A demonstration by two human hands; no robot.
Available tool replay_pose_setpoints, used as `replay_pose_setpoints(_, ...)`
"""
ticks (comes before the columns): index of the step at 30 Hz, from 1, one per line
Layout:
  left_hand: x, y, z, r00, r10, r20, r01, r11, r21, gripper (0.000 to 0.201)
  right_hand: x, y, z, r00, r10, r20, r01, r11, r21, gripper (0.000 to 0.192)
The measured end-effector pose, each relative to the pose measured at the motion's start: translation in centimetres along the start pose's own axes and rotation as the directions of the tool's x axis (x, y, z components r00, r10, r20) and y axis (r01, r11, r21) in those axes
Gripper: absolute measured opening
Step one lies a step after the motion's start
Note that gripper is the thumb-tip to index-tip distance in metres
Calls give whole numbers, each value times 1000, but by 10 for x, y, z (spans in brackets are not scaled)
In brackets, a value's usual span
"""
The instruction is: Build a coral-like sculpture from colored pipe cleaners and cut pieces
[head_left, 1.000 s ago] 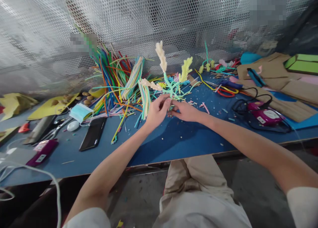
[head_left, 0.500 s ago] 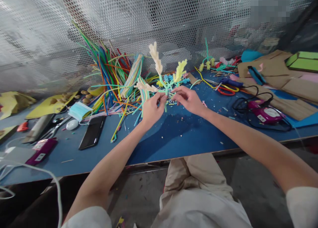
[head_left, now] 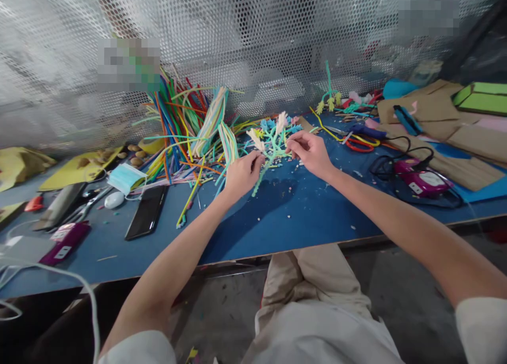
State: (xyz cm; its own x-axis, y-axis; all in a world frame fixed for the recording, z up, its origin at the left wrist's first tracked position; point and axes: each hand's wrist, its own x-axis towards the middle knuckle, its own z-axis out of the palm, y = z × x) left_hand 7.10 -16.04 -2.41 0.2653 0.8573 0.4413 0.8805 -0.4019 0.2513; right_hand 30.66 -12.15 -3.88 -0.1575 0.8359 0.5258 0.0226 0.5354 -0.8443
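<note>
Both grips, left hand [head_left: 240, 175] and right hand [head_left: 309, 151], apparently pinching pipe-cleaner sprig [head_left: 270, 143] over table [head_left: 285, 216].

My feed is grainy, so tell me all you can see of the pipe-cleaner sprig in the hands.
The pipe-cleaner sprig is a fuzzy teal branching stem with cream, tufted tips and bits of blue at its top. It tilts, its lower end slanting down toward the blue table. The left hand pinches its stem and the right hand pinches a side branch. Behind it lies a heap of coloured pipe cleaners.
</note>
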Motion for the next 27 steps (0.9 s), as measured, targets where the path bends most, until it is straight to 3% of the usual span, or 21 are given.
replay_pose_setpoints(9,-2,-1,1,999,13,33,-17,992,123,36,7,13,-6,997,77,15,-78,997,10,34)
replay_pose_setpoints(12,-2,-1,1,999,-14,33,10,990,142,36,16,19,-19,994,109,-28,-108,993,50,28)
replay_pose_setpoints(15,0,-5,2,999,-31,21,27,987,157,36,24,26,-41,993,108,53,-109,994,5,27)
replay_pose_setpoints(21,4,-19,2,1000,-30,-5,31,978,207,35,29,39,-75,987,29,158,16,961,-278,27)
replay_pose_setpoints(24,4,-21,2,999,-43,-6,43,971,235,36,25,36,-73,982,-46,181,117,907,-405,26)
replay_pose_setpoints(27,3,-20,6,999,-47,9,43,969,243,35,21,30,-65,956,-136,261,250,846,-471,38)
